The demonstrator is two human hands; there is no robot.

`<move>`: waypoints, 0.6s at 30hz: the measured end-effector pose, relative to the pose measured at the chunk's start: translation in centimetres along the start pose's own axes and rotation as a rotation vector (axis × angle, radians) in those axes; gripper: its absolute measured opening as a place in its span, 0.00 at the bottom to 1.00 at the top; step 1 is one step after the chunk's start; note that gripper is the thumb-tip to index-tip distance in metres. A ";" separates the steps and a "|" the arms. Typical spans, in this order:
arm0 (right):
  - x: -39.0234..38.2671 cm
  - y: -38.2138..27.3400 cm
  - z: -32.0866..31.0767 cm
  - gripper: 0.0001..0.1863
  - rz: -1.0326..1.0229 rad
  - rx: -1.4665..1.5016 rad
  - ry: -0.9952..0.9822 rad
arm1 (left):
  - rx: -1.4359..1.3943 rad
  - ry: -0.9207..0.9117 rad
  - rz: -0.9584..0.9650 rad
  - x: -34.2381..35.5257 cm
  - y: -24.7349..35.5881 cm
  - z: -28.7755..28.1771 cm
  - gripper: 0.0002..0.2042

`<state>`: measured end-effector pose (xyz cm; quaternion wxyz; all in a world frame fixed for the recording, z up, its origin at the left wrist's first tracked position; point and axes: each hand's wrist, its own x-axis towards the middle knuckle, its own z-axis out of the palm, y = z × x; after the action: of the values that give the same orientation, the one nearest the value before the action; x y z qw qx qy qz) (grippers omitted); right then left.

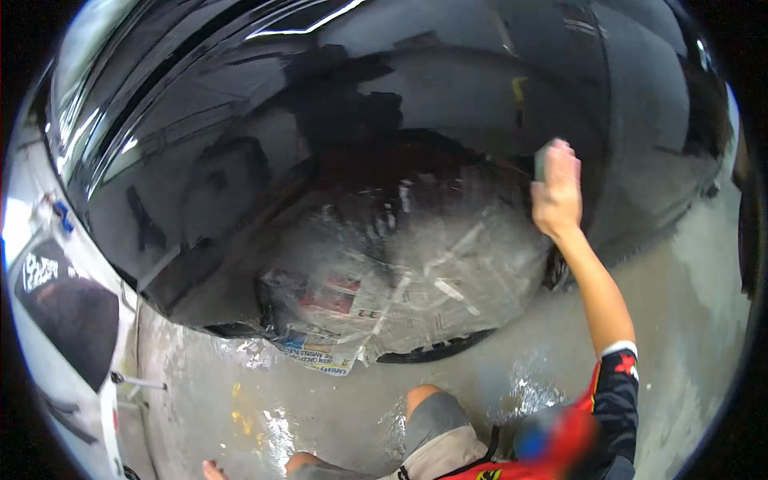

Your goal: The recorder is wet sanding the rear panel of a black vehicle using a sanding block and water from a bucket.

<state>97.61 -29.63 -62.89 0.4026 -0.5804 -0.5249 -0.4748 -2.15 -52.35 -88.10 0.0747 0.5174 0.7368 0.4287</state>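
Observation:
My right hand (559, 190) is raised against the glossy black car body panel (480, 104), its arm stretched up from the lower right. Between its fingers and the panel shows the edge of a thin grey-green pad (541, 166); the fingers press flat against it. Left of and below this hand, the wheel area is masked with taped, wet-looking newspaper (424, 296). Only a few fingertips of my left hand (213, 470) come into view at the lower edge, apart from the car, with nothing seen in them.
The dark tyre (436, 350) shows beneath the paper. Wet grey floor (336, 408) lies between the car and my bent knees (436, 408). At the left stand a white car part with a dark window (68, 320) and a small metal stand leg (142, 384).

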 end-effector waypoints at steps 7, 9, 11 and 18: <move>8.3 -21.9 2.0 0.35 -0.148 0.138 0.086 | -0.362 0.313 -0.205 5.8 8.3 1.1 0.24; 11.4 -31.3 1.8 0.34 -0.266 0.395 0.182 | -0.364 0.225 0.005 9.3 11.0 3.4 0.24; 11.2 -37.7 3.1 0.33 -0.422 0.682 0.148 | -0.382 0.070 0.174 11.0 20.7 11.3 0.23; -3.9 -27.1 -1.7 0.29 -0.269 0.984 -1.268 | -0.323 -0.379 0.394 8.5 32.6 23.2 0.22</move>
<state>70.56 -28.77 -67.12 0.1770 -0.4276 -0.8670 0.1848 29.64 -29.30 -76.54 0.2073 0.7023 0.5179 0.4422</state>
